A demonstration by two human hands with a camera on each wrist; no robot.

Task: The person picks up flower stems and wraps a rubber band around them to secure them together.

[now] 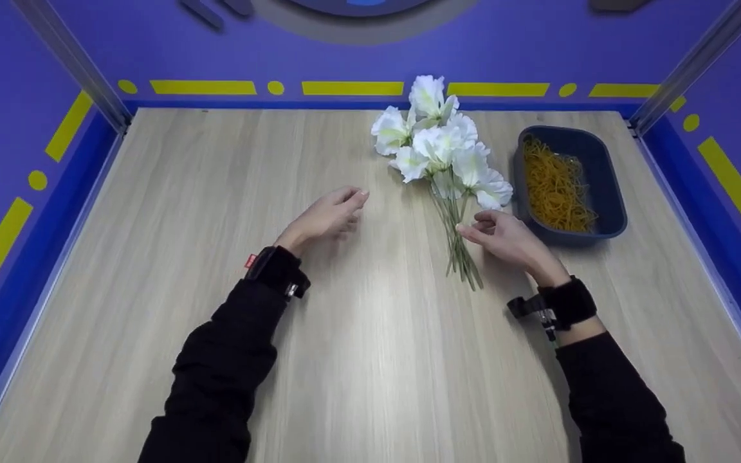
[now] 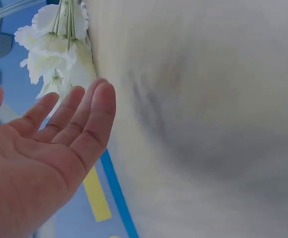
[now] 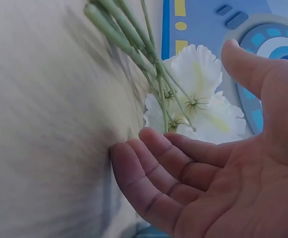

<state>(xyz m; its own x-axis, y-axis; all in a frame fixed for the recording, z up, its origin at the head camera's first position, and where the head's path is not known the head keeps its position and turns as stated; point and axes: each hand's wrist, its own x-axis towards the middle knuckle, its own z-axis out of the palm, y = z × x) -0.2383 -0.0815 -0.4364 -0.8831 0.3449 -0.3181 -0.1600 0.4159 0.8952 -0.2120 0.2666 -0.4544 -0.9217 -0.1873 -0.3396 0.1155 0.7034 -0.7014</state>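
A bunch of white flowers (image 1: 436, 146) lies on the table, its blooms toward the back wall and its thin green stems (image 1: 453, 235) toward the person. Just right of the stems is the right hand (image 1: 505, 236); in the right wrist view its fingers (image 3: 156, 173) are loosely bent, with the stems (image 3: 126, 34) beyond them and nothing in the grasp. Left of the bunch, the left hand (image 1: 327, 215) hovers over the table with bare, relaxed fingers. The left wrist view shows its palm (image 2: 29, 168) facing the flowers (image 2: 59, 54), apart from them.
A dark blue-grey bin (image 1: 616, 193) stands to the right of the flowers, holding a heap of yellow-orange rubber bands (image 1: 554, 190). Blue-purple panels with yellow marks enclose the wooden table (image 1: 370, 360) at the back and sides.
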